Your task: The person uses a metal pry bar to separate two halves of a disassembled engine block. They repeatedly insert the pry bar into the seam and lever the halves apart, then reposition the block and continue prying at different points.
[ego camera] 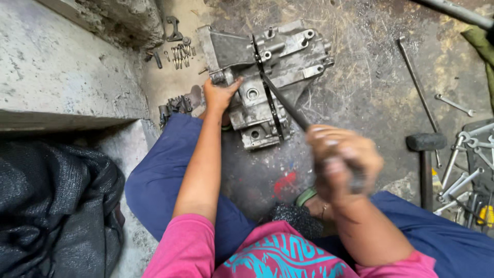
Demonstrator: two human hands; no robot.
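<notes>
1. A dark cloth [56,206] lies far left, below the concrete step [62,67].
2. Loose bolts [180,55] sit by the wall, kept clear of my work.
3. My left hand [218,95] presses flat on the gearbox casing [267,77], fingers curled over its edge, steadying it on the floor [360,77].
4. My right hand [342,162], blurred, is fisted around a dark bar [285,103] wedged into the casing's seam.
5. A mallet [424,149] and spanners [463,159] wait on the right.
</notes>
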